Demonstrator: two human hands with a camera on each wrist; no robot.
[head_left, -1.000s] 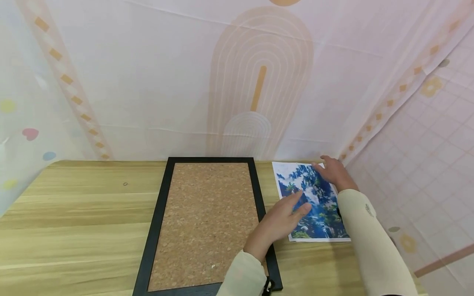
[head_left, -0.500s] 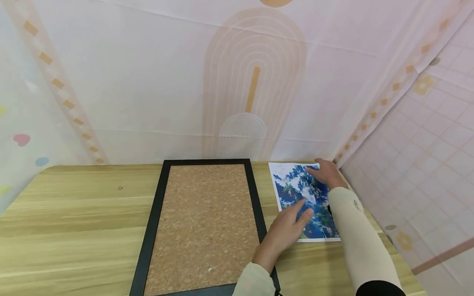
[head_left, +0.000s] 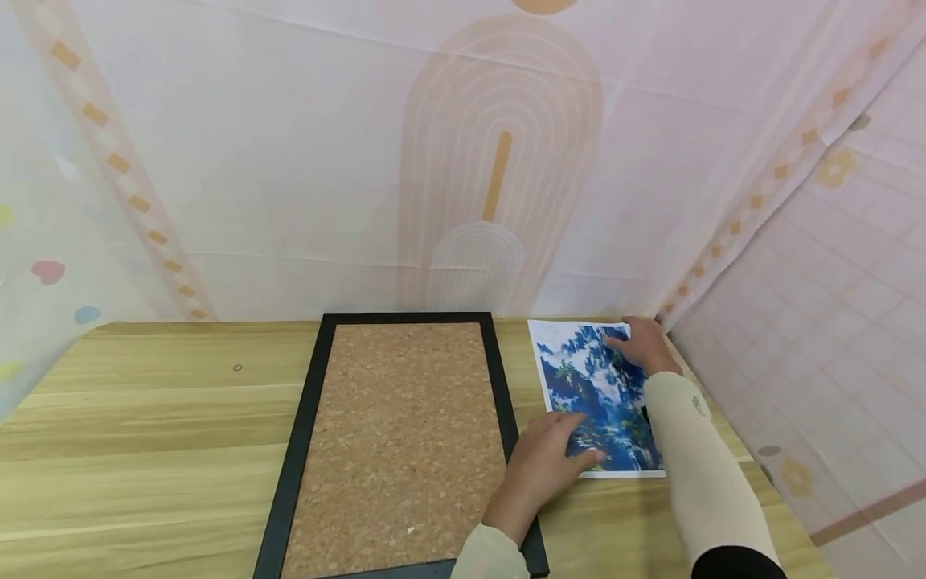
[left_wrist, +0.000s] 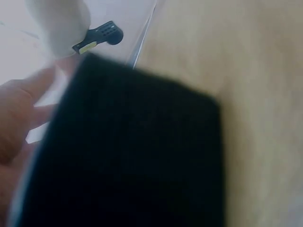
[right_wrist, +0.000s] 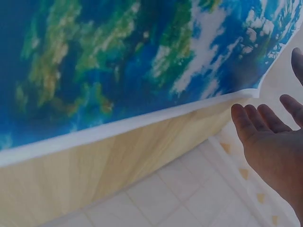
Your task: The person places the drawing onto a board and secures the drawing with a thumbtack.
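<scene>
Hands [head_left: 538, 462] touching landscape print [head_left: 604, 386]

Glossy paper print [head_left: 599, 394]; rough cork board [head_left: 401, 438]; smooth wood-grain table [head_left: 145, 434].

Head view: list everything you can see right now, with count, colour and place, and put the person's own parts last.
Cork board: one, tan cork in a black frame, lying flat at the middle of the table.
Landscape print: one, blue, green and white with a white border, flat on the table just right of the cork board.
Table: one, light wood grain, under everything.
Small ring: one, dark, on the table left of the cork board; too small to identify.
Backdrop cloth: pale pink with a tan arch pattern, behind the table.
Left hand: fingers straight, resting on the print's near left corner.
Right hand: fingers straight, on the print's far right corner.
Sleeves: two, cream.
</scene>
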